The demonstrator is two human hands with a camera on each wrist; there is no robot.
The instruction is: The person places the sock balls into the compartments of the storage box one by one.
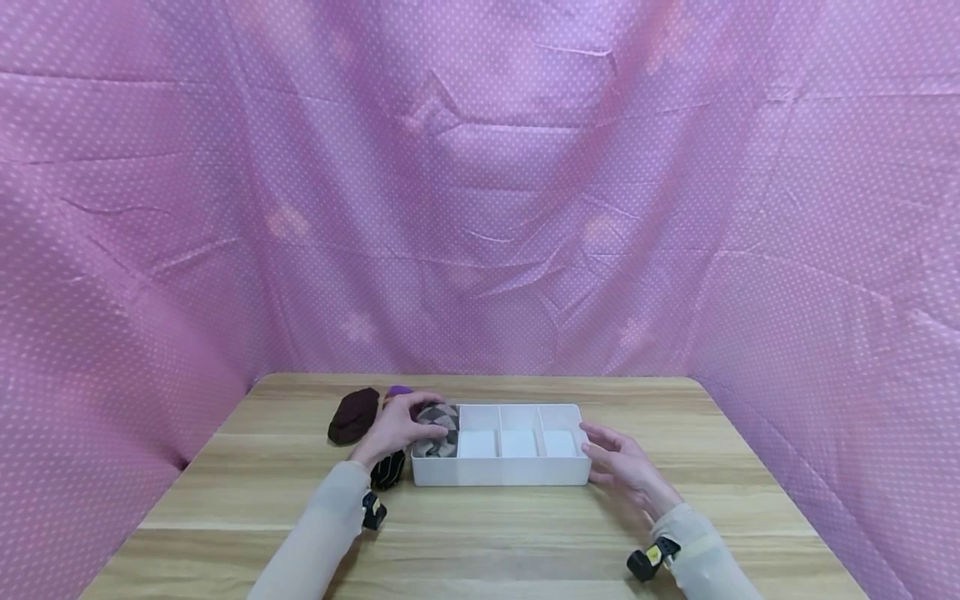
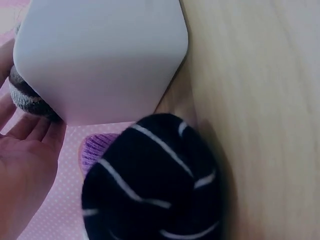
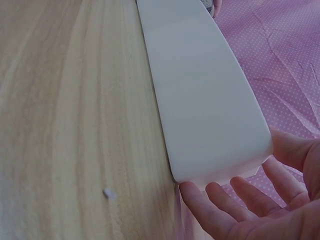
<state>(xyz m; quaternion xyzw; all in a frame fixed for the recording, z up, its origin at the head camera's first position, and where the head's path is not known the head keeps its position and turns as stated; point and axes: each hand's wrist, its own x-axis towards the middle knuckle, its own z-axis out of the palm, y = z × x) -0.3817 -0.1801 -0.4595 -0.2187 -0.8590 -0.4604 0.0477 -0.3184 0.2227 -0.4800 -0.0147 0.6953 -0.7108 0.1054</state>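
A white box (image 1: 501, 472) with a row of compartments stands on the table. A grey-and-brown patterned rolled sock (image 1: 437, 429) fills its leftmost compartment. My left hand (image 1: 401, 429) holds this sock from above, thumb on the near side and fingers on the far side. In the left wrist view the sock (image 2: 31, 97) shows past the box rim beside the hand (image 2: 30, 160). At the box's right end, my right hand (image 1: 626, 467) rests its fingertips against the end wall. The right wrist view shows those fingers (image 3: 250, 197) spread along the end wall.
Left of the box lie a dark brown bundle (image 1: 354, 416), a purple knitted piece (image 1: 398, 390) partly behind my left hand, and a black rolled sock with white stripes (image 1: 387, 471). A pink dotted cloth (image 1: 480, 208) hangs around the wooden table (image 1: 495, 542).
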